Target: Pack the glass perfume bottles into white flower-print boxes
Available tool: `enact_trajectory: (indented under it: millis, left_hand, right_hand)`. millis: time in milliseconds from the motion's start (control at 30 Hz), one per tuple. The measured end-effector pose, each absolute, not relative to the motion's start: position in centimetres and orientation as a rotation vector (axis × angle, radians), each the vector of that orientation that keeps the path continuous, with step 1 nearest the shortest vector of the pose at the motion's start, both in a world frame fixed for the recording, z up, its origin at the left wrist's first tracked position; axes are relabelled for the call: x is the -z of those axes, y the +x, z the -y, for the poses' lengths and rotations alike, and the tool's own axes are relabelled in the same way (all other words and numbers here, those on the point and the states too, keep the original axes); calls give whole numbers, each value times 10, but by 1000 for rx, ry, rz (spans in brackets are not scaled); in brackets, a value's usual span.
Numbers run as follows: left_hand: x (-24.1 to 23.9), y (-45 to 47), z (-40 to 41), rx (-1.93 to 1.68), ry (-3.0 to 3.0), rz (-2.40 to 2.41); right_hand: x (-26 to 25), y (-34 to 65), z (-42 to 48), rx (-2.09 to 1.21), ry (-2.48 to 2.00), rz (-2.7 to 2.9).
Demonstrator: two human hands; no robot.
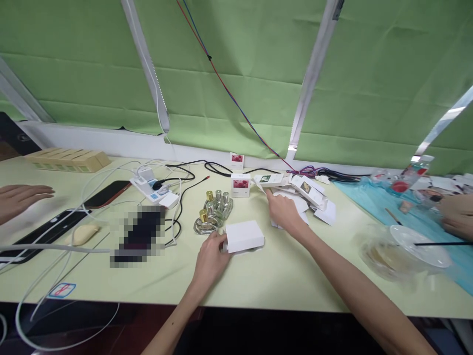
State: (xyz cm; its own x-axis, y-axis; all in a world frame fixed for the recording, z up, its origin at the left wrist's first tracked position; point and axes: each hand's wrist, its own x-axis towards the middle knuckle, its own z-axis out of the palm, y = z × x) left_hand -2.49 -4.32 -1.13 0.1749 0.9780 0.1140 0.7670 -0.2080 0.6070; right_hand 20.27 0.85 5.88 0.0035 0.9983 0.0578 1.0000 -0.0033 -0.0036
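My left hand [211, 256] grips the left end of a small white box [244, 235] lying on the pale green table [281, 276]. Just behind it stand several small glass bottles with gold and silver caps [214, 211]. My right hand [283, 211] reaches forward into a pile of flat white cartons [306, 195], its fingers curled on one of them. A small upright box with a red picture [240, 185] stands beside that pile, and a second one [237, 160] stands further back by the wall.
A power strip [153, 191] with tangled cables, phones [107, 194] and a blurred dark object lie at left. Another person's hand [20, 197] rests at far left, another [456, 214] at far right by a clear plastic container [402, 246] and blue cloth.
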Motion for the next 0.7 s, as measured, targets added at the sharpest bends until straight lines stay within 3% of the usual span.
enact_trajectory:
  millis: [233, 433, 700]
  left_hand:
    - [9, -26, 44, -751, 2052, -1537]
    - [-1, -23, 38, -709, 2101, -1540]
    - [-13, -36, 28, -674, 2131, -1498]
  right_hand:
    - [-31, 170, -6, 36, -1843, 2317]
    - [-43, 174, 18, -610, -993, 2591]
    - [-42, 186, 26, -360, -1447, 2515]
